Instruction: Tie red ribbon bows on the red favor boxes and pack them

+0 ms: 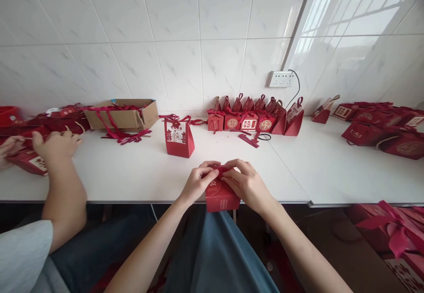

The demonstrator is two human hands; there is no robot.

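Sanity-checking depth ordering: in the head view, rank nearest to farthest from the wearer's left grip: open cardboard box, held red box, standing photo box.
From the left grip:
1. Held red box: in contact, at its right side.
2. Standing photo box: ahead, slightly left.
3. Open cardboard box: farther ahead, well left.

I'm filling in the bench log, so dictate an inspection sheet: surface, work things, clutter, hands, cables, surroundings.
Surface: white table, a seam right of centre.
Work things: held red box at the front edge; upright red bag-shaped box beyond it; row of boxes near the wall.
Clutter: loose ribbons by the cardboard box; black ring.
Hands: left hand and right hand both finger the held red box's top.
Cables: dark cable at the wall socket.
Surroundings: tiled wall; co-worker's hand at far left.
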